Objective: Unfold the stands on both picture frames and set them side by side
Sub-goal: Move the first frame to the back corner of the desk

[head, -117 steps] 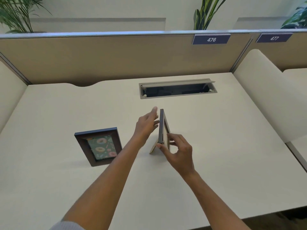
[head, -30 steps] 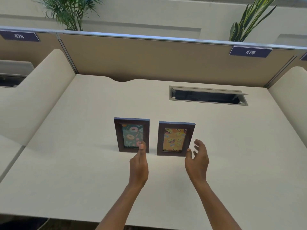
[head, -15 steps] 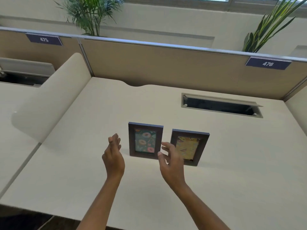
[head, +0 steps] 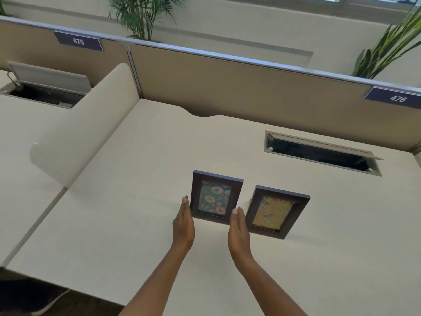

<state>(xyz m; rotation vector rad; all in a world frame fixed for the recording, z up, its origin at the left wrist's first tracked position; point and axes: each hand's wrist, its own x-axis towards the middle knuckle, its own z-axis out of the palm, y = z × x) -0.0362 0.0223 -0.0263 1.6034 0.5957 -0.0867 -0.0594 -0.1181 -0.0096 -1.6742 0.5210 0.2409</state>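
Observation:
Two dark-framed pictures stand upright on the desk (head: pixel 141 224), side by side with a small gap. The doughnut picture frame (head: pixel 215 198) is on the left. The orange picture frame (head: pixel 276 212) is to its right, turned slightly and a little nearer to me. My left hand (head: pixel 183 222) is flat, fingers together, against the doughnut frame's lower left edge. My right hand (head: pixel 238 226) is flat against its lower right edge, in the gap between the frames. The frame sits clasped between both palms. The stands behind both frames are hidden.
An open cable hatch (head: pixel 319 153) is sunk into the desk behind the frames on the right. A rounded cream divider (head: pixel 79 126) bounds the desk on the left, and a tan partition (head: pixel 227 87) runs along the back.
Both hands shifted left from around the orange frame to the doughnut frame and closed in on its two sides. My view also swung to the left.

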